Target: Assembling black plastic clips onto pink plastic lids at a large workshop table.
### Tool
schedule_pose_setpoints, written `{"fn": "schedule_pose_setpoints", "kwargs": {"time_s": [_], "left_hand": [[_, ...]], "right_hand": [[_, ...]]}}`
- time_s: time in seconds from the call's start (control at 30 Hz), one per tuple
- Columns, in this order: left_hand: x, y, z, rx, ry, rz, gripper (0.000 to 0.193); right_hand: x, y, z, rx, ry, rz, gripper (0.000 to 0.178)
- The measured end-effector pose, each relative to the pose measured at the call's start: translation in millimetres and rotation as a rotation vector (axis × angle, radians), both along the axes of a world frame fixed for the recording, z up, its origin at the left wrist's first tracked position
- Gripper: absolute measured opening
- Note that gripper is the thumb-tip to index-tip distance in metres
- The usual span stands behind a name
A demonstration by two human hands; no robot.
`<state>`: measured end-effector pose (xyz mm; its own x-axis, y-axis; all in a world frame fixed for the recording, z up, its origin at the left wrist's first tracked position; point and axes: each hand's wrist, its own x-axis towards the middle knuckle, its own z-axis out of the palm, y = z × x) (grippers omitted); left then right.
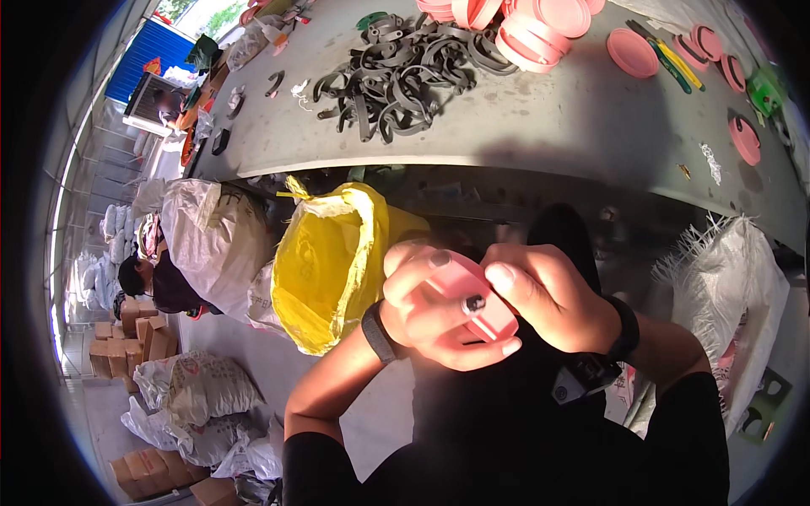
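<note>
In front of my body, my left hand (424,322) is wrapped round a pink plastic piece (496,320). Its fingers are partly blurred. A small dark part (475,303) shows on or beside the pink piece; I cannot tell how it is fixed. My right hand (557,305) has its fingers curled, with the thumb pressed at the right edge of the same piece. What lies under that thumb is hidden. On the table beyond, a heap of dark grey curved plastic strips (396,80) lies beside stacked pink round lids (531,38).
The grey table (540,131) spans the far side. A yellow-handled tool (682,67) and loose pink lids (633,53) lie at its right. An open yellow bag (325,270) stands left of my hands, a white woven sack (717,287) right. Another person (164,278) is at far left.
</note>
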<state>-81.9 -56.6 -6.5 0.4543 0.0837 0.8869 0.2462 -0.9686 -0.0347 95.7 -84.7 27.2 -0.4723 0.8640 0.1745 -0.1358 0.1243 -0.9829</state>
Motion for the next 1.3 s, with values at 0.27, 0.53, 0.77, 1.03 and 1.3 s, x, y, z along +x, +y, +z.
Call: {"fn": "schedule_pose_setpoints", "kwargs": {"time_s": [0.27,0.53,0.77,1.03,1.3], "left_hand": [[5.1,-15.1,28.1,-0.621,-0.142,-0.218,0.143],[36.2,-38.9,37.2,-0.958,-0.876,-0.073,0.11],[50.7,-31.1,21.4,-0.613,-1.223,-0.485,0.095],[33.2,-49.1,28.5,-0.739,-1.2,-0.308,0.086],[32.9,-34.6,20.2,-0.559,-1.02,-0.473,0.075]], "right_hand": [[-2.0,-5.7,-1.8,0.49,-0.193,-0.247,0.026],[-26.4,7.6,-4.6,0.935,-0.137,-0.354,0.036],[-31.4,2.1,14.9,1.029,-0.14,-0.305,0.048],[-15.7,7.0,4.6,0.584,-0.035,-0.361,0.049],[-27.7,0.6,4.4,-0.005,0.117,-0.341,0.013]]}}
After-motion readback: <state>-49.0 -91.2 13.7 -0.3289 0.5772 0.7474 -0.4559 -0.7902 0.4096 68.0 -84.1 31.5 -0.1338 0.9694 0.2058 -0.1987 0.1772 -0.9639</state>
